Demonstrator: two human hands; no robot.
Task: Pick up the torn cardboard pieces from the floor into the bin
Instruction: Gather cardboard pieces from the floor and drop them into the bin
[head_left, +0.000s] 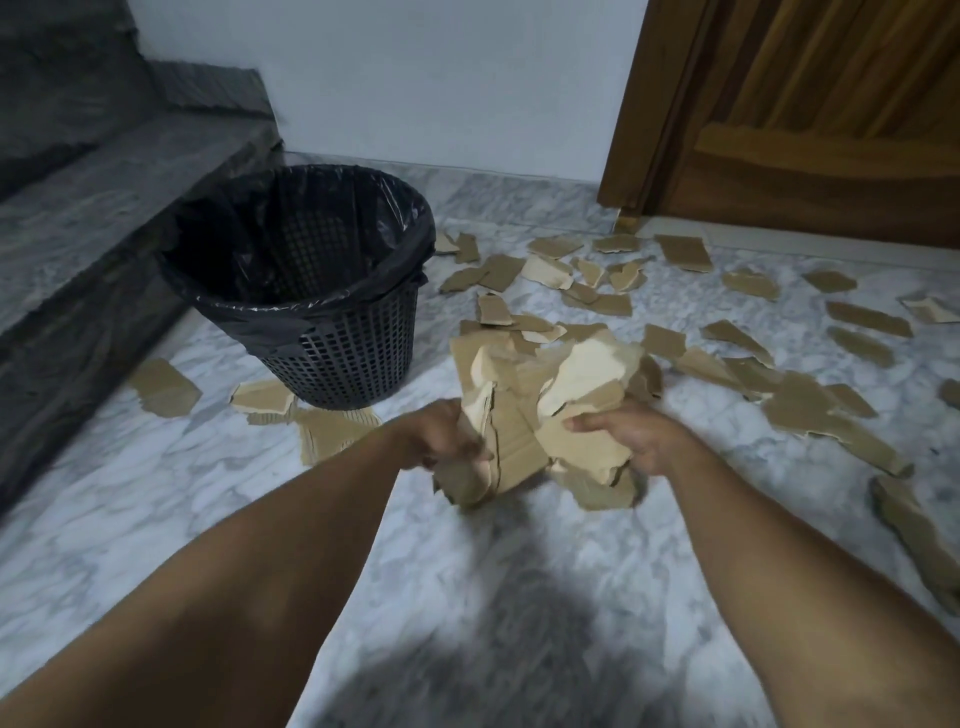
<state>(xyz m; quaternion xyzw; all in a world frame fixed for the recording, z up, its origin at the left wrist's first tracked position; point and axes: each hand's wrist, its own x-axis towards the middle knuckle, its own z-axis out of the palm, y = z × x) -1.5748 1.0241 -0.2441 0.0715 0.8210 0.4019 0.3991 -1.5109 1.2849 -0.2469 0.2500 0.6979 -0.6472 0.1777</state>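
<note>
Both hands clutch one bundle of torn cardboard pieces (540, 410), the left hand (441, 436) and right hand (628, 441) curled round opposite sides. Jagged tan scraps (685, 254) litter the marble floor (467, 597) beside the black-lined mesh bin (337, 343).

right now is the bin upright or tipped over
Upright. The bin stands on its base on the floor, mouth facing up, black liner folded over its rim.

- Bin (332, 322): black mesh, black liner (244, 249) fitted, upright on floor (467, 561).
- Cardboard bundle (540, 410): torn tan pieces, gripped between left hand (441, 436) and right hand (631, 441), right of bin.
- Loose cardboard pieces (613, 291): scattered on floor, mostly right of bin.
</note>
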